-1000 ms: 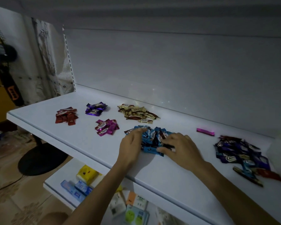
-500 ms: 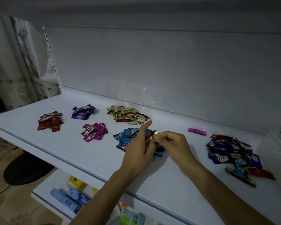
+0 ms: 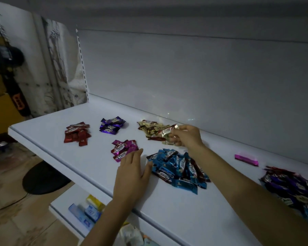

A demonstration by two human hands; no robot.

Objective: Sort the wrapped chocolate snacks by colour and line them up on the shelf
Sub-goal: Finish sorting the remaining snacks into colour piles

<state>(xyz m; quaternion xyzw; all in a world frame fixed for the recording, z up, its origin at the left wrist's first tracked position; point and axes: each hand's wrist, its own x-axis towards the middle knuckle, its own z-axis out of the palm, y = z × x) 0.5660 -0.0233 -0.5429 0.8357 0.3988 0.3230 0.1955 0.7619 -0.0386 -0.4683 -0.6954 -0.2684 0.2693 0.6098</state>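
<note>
Pinching a gold-wrapped snack (image 3: 168,131) between thumb and fingertips, the right hand (image 3: 188,139) hangs over the right side of the gold pile (image 3: 150,127) near the back of the shelf (image 3: 43,137). The left hand (image 3: 132,173) lies palm down on the shelf, its fingers straight and close together. Its fingertips are just beside the pink pile (image 3: 124,150) and its thumb is at the edge of the blue pile (image 3: 178,172). The main risk is a careless release: the gold heap is loose and the wrappers look slick, so a snack let go from a height could skid off towards the blue pile nearby. The flat left hand could also nudge pink and blue wrappers together if it slides either way. Poor light is another hazard, since in the unsorted heap (image 3: 292,189) at the right, purple and blue wrappers look alike and may be misjudged. A lone pink snack (image 3: 246,159) lies well apart from its group and could be forgotten. The red pile (image 3: 76,134) and purple pile (image 3: 111,126) sit in loose clusters, so lining up seems not yet begun.
</note>
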